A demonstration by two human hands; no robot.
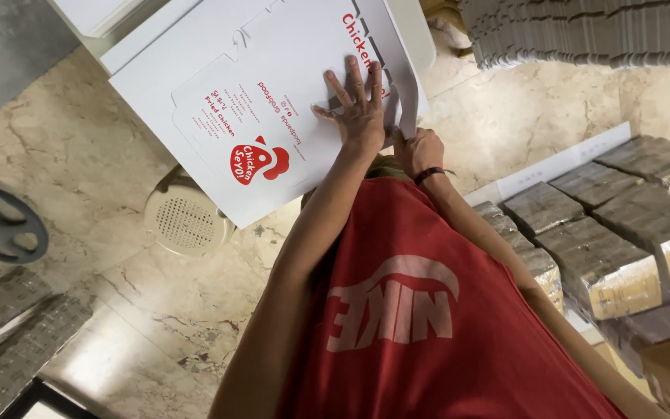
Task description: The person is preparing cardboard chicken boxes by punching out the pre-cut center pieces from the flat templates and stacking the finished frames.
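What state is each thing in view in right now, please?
left hand: open, palm flat, pressing on the sheet
right hand: closed, pinching the sheet's side strip
white printed cardboard sheet: flat, unfolded, its side strip being bent up
round white grille: lying on the floor, partly under the sheet
bundled cardboard stacks: flat-packed, piled at right

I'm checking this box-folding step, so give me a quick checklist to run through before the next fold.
1. Left hand flat on the white sheet, fingers spread: ok.
2. Right hand gripping the flap at the sheet's edge: ok.
3. Flap raised off the sheet: ok.
4. Sheet fully supported underneath: cannot tell.
5. Printed side facing up: ok.
6. Stacks of flat card apart from the sheet: ok.
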